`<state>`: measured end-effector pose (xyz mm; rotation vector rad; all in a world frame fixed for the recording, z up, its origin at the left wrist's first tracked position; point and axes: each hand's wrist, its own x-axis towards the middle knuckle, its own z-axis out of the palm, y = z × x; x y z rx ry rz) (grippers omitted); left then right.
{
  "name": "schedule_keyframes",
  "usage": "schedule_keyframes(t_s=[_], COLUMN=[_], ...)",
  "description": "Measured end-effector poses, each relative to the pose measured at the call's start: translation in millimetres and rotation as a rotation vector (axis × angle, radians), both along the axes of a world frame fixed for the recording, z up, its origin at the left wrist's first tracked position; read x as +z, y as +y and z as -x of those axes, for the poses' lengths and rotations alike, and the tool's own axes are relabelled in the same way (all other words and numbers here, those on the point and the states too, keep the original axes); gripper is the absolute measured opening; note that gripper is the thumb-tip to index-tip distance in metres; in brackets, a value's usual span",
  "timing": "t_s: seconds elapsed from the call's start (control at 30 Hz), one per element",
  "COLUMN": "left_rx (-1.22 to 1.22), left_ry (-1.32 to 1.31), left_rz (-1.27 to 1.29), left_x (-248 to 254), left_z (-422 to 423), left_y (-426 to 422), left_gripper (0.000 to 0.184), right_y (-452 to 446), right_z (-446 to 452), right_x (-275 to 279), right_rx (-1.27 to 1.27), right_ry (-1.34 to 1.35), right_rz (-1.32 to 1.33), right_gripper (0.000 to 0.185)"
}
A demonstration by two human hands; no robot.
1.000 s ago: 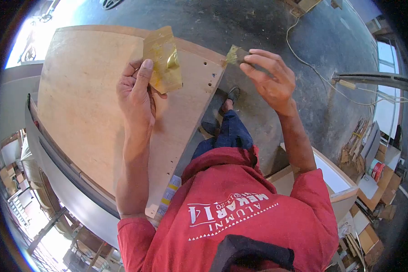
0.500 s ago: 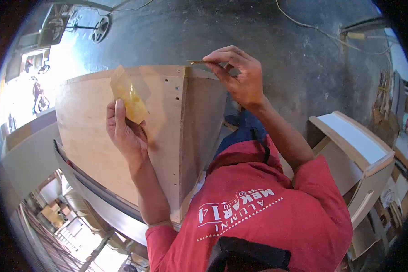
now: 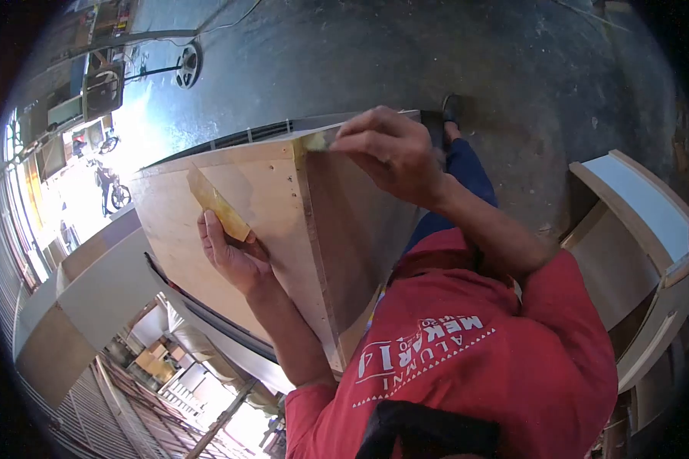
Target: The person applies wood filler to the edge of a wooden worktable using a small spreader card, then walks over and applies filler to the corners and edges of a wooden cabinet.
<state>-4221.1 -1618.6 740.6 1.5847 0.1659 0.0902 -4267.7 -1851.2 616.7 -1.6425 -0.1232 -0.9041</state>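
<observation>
My left hand (image 3: 236,254) is closed on a thin flat piece smeared with yellow paste (image 3: 220,208), in front of the pale plywood side of a large wooden cabinet (image 3: 264,229). Dark screw holes run down this side near its corner. My right hand (image 3: 398,153) pinches a small thin flat spreader (image 3: 331,139), blurred by motion, at the cabinet's top corner. Yellow paste (image 3: 299,147) shows on the corner edge beside it. Fingers partly hide the spreader.
A wooden piece with a white panel (image 3: 643,187) stands to my right. Long curved boards (image 3: 92,302) lie at the left. A wheel-shaped metal base (image 3: 187,65) sits on the dark floor (image 3: 344,57), and a motorbike (image 3: 111,187) stands in the bright doorway.
My right hand has brought the spreader down onto the cabinet's top corner, where yellow paste now shows. My left hand still holds the smeared piece, now tilted more. The camera view has shifted.
</observation>
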Motion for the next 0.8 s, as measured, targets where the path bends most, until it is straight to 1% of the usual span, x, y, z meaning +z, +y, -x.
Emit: schedule_keyframes(t_s=[0.03,0.07,0.13,0.17,0.23,0.27,0.33,0.37,0.43,0.47,0.53,0.57,0.6,0.63,0.67,0.73,0.8], left_rx=[0.022,0.016,0.017,0.017,0.041,0.047,0.035,0.045,0.101,0.125,0.207,0.259,0.299,0.404,0.502,0.564,0.699], left_ry=[-0.004,-0.003,-0.010,-0.011,-0.017,-0.019,0.053,0.048,0.066,0.053,-0.010,-0.038,-0.047,-0.058,-0.065,-0.099,-0.088], left_rz=[-0.010,-0.020,-0.010,-0.016,0.072,0.067,0.179,0.177,0.262,0.266,0.154,0.084,0.081,0.093,0.101,0.137,0.129], left_x=[-0.1,-0.2,-1.2,-3.6,-5.4,-3.9,1.0,1.5,5.8,10.4,24.6,29.2,33.0,35.9,40.8,44.2,42.4], left_z=[-0.2,0.1,0.0,-1.5,-2.9,-1.4,1.0,2.5,12.0,20.9,43.1,55.5,68.0,80.7,93.5,113.3,135.3], left_y=[0.9,3.0,9.0,13.7,20.6,23.0,21.4,23.4,25.6,25.1,15.2,12.4,6.5,-1.9,-11.5,-40.2,-65.4], left_gripper=[0.019,0.019,0.020,0.020,0.015,0.015,0.017,0.017,0.016,0.016,0.015,0.015,0.015,0.015,0.015,0.015,0.015], right_y=[-0.4,-0.2,-1.3,-3.0,-8.8,-13.0,-22.2,-27.4,-40.8,-47.1,-58.3,-63.2,-67.6,-72.7,-76.6,-87.5,-95.8], right_z=[3.9,8.4,18.1,22.3,29.3,31.7,34.3,34.5,32.0,29.1,18.8,11.9,7.6,2.9,0.5,-10.6,-21.1], right_x=[-3.3,-7.9,-14.9,-17.2,-16.8,-15.0,-12.3,-13.3,-12.9,-12.0,-9.7,-7.3,-4.0,-0.1,3.8,9.6,13.4], right_rx=[-0.001,-0.007,0.057,0.057,0.112,0.119,0.172,0.182,0.188,0.213,0.344,0.379,0.456,0.532,0.567,0.675,0.721], right_ry=[-0.036,-0.035,0.042,0.041,0.191,0.190,0.329,0.327,0.380,0.375,0.273,0.262,0.229,0.188,0.182,0.157,0.136], right_rz=[0.060,0.050,-0.050,-0.056,-0.186,-0.190,-0.298,-0.299,-0.266,-0.257,-0.151,-0.143,-0.003,0.140,0.141,0.261,0.248], right_gripper=[0.018,0.018,0.019,0.019,0.021,0.021,0.021,0.021,0.020,0.020,0.020,0.020,0.020,0.022,0.022,0.022,0.022])
